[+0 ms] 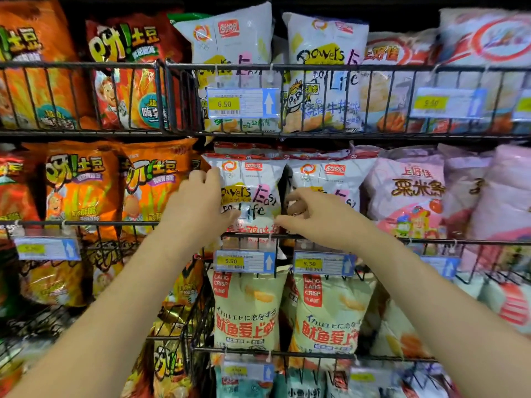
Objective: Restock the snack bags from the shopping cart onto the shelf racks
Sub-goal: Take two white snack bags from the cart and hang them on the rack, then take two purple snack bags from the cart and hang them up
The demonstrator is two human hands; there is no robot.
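The white snack bag (253, 193) is in the middle of the picture. It stands up in the middle wire rack (431, 242), and its bottom is behind the rack's front bar. Both hands are on this bag. The left hand (198, 205) holds the bag's left side, with its fingers curled over the top left edge. The right hand (310, 216) holds the bag's right side low down. Its thumb lies on the front of the bag and its fingers curl into the gap next to it. The two hands are apart, with the bag between them.

A second white bag (330, 179) of the same kind stands just to the right, touching the first one. More of these bags show behind them. Two price tags hang on the rack under the bags. The left tag (244, 261) and the right tag (323, 264) both say 5.50.

Pink bags (408, 193) stand on the right of the same row. Orange bags (83, 191) stand on the left. Pale green bags (247, 311) sit in the rack below. In the top rack (316, 67) there are bigger white bags (230, 38), with a tag (242, 103) that says 6.50.
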